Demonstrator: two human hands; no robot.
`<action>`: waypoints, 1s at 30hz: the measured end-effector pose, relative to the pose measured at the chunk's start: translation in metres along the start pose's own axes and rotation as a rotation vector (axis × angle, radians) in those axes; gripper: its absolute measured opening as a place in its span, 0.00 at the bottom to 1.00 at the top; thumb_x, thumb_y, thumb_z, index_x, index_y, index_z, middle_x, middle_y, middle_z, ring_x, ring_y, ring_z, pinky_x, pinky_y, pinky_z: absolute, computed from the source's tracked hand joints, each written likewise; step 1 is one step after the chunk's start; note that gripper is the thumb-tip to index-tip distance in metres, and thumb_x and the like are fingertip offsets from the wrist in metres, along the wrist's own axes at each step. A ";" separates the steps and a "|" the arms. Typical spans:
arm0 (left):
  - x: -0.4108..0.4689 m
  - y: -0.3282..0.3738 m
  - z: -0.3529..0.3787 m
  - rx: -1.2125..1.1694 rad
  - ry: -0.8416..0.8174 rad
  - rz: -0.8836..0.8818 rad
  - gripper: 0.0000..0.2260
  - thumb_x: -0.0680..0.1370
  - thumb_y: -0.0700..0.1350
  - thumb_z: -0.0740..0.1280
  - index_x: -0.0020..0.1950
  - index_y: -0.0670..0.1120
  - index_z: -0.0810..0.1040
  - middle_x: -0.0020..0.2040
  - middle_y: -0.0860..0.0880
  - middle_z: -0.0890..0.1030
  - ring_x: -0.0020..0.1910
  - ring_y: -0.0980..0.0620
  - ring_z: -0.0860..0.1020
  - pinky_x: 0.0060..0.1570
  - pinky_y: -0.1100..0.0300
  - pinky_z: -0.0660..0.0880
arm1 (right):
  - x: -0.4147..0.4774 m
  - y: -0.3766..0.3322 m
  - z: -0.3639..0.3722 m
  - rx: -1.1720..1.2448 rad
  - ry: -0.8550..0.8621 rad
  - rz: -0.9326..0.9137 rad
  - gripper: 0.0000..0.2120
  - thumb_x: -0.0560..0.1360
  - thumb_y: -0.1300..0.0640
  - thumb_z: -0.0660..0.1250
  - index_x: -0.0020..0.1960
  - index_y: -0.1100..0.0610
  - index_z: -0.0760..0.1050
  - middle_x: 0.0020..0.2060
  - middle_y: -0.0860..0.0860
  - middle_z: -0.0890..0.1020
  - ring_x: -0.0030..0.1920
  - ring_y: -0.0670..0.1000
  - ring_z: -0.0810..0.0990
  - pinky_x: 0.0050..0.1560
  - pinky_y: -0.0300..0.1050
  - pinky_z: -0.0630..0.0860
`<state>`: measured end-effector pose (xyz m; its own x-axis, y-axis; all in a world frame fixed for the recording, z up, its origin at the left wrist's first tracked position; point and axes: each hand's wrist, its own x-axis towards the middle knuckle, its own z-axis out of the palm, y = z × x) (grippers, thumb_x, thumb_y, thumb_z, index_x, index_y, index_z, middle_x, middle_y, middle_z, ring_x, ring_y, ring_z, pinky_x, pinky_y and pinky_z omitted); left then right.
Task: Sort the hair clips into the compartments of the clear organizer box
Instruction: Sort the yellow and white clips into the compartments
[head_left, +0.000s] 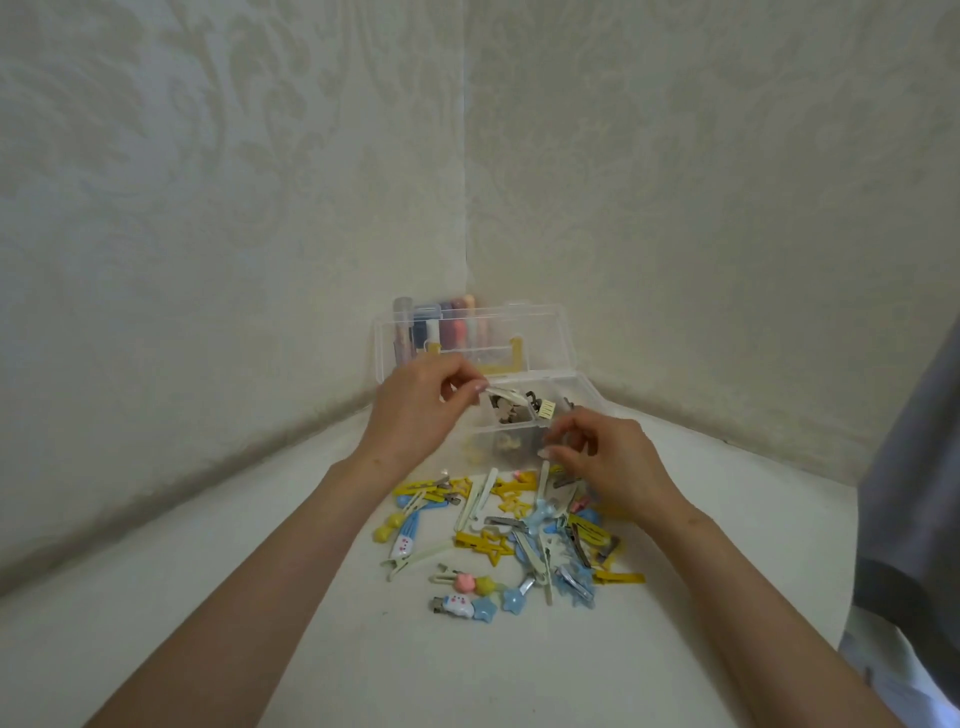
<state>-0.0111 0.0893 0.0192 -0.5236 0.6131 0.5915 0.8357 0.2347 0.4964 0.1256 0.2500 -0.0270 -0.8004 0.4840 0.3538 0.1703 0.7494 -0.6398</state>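
A clear organizer box (582, 395) stands open in the corner, its lid (467, 332) raised at the back. Dark and cream clips lie in its compartments. My left hand (415, 410) pinches a cream hair clip (506, 396) over the box's left side. My right hand (602, 457) hovers at the box's front edge with its fingers curled around a small pale clip (546, 451). A pile of yellow, blue, cream and silver hair clips (519, 535) is scattered on the white surface in front of the box.
Several coloured tubes (441, 322) stand behind the lid in the corner. Patterned walls meet behind the box. A grey cloth (914, 493) hangs at the right edge. White surface (208, 571) extends left of the pile.
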 end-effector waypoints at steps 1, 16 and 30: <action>0.002 -0.004 -0.003 0.031 0.044 -0.024 0.03 0.74 0.45 0.68 0.41 0.50 0.80 0.37 0.55 0.80 0.35 0.58 0.73 0.41 0.58 0.71 | -0.001 0.000 -0.001 -0.155 -0.026 0.011 0.05 0.72 0.49 0.70 0.47 0.47 0.78 0.36 0.43 0.80 0.35 0.42 0.74 0.36 0.38 0.67; 0.035 -0.028 0.009 0.155 -0.073 -0.200 0.10 0.78 0.45 0.63 0.58 0.48 0.76 0.48 0.50 0.81 0.48 0.50 0.77 0.47 0.56 0.71 | -0.006 -0.009 0.016 -0.359 -0.032 0.111 0.10 0.72 0.44 0.68 0.47 0.49 0.79 0.43 0.47 0.82 0.46 0.49 0.79 0.41 0.41 0.69; -0.007 -0.008 0.000 0.128 -0.053 -0.031 0.05 0.76 0.43 0.65 0.50 0.49 0.79 0.42 0.56 0.76 0.40 0.59 0.73 0.44 0.64 0.67 | -0.004 -0.011 0.013 -0.203 -0.074 0.193 0.02 0.70 0.52 0.68 0.42 0.49 0.78 0.37 0.43 0.79 0.41 0.46 0.77 0.42 0.42 0.73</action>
<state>-0.0146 0.0831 0.0109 -0.5425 0.6422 0.5415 0.8356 0.3463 0.4264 0.1194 0.2332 -0.0304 -0.7805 0.5979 0.1828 0.4296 0.7252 -0.5381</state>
